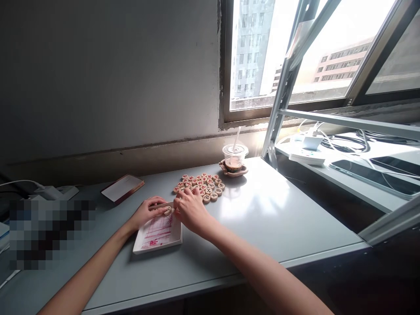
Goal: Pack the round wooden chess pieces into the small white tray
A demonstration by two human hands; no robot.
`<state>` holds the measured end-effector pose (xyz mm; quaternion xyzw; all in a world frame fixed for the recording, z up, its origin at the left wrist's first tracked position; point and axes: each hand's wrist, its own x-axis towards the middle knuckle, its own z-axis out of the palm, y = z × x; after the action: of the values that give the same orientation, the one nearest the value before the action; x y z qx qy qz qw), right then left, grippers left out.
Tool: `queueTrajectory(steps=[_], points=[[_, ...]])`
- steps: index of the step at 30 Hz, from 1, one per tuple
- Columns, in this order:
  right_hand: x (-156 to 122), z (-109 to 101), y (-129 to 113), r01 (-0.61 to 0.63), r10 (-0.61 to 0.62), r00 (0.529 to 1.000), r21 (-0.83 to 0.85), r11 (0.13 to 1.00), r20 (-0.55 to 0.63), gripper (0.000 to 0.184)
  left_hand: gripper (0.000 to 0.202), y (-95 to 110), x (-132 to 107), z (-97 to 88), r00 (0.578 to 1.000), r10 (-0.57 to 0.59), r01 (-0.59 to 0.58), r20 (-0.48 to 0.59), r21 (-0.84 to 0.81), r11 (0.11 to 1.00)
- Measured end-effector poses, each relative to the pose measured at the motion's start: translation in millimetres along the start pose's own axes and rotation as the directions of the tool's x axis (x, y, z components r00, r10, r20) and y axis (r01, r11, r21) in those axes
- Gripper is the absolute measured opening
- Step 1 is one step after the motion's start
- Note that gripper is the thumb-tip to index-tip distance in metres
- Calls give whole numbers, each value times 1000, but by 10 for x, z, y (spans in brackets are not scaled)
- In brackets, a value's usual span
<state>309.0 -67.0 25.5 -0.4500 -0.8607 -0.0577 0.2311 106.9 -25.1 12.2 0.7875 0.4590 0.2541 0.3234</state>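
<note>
A shallow white box [159, 251] lies near the front of the grey desk, with red and pink printing on its inner floor. Along its far wall, a round wooden Chinese chess piece [167, 211] shows between my two hands. My left hand [151, 211] is closed over the far left rim, its thumb inside beside the piece. Bent fingers of my right hand [190, 209] pinch at the piece from the far right corner; the fingertips are partly hidden. Beyond that hand, several Chinese chess pieces [209, 190] with red or dark characters lie face up in a cluster.
An open box lid [123, 189] lies at the back left. Against the wall stands a plastic cup [235, 156] with a straw, in a cardboard holder [233, 172]. Chargers and cables [49, 191] are at left. A metal frame [282, 87] and a shelf with phones [374, 177] border the right.
</note>
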Motion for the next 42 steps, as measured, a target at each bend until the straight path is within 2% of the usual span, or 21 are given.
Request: queueTrajectory(steps=[3,7,17,20,22,24,28,31,33,37,39,42], points=[[-2,35,-34,-10,8,999,-60,998,-36,17,31,-32,5,2,1000,11,-11,2,-9,1000],[-3,45,-42,-36,35,999,-49,998,-26,21,29,-86,17,-2,1000,24,-24,-3,1,1000],[-77,-36,8,32,-32,998,-2,999,-54,31,29,-51,7,-6,1000,19,-19,17,-1,1000],[-76,-60,64,-61,68,995,92,994,-75,27,32,-55,8,-1,1000,6,-6,0,2,1000],[-76,-92,171,-175,188,979,159,972,-76,23,34,-57,10,4,1000,-4,4,-29,-1,1000],[-86,-123,326,-237,251,966,163,958,-69,18,37,-50,9,8,998,-16,15,-56,-12,1000],[-124,-142,596,-212,206,977,124,969,61,24,44,-28,-7,3,996,-51,44,-75,-94,995],[-146,-139,649,-151,136,983,126,980,120,28,51,-45,-21,-30,991,-101,84,-92,-179,980],[-152,-150,640,-145,131,985,119,982,115,27,56,-73,-31,-74,980,-114,80,-163,-203,976],[-155,-191,643,-195,183,975,99,976,124,24,49,-126,-61,-184,962,-32,17,-271,-58,998],[-157,-210,657,-191,176,974,102,976,141,21,43,-149,-75,-219,966,-35,37,-257,2,999],[-171,-242,657,-133,108,978,130,983,178,20,42,-191,-77,-225,984,-74,71,-163,-22,997]])
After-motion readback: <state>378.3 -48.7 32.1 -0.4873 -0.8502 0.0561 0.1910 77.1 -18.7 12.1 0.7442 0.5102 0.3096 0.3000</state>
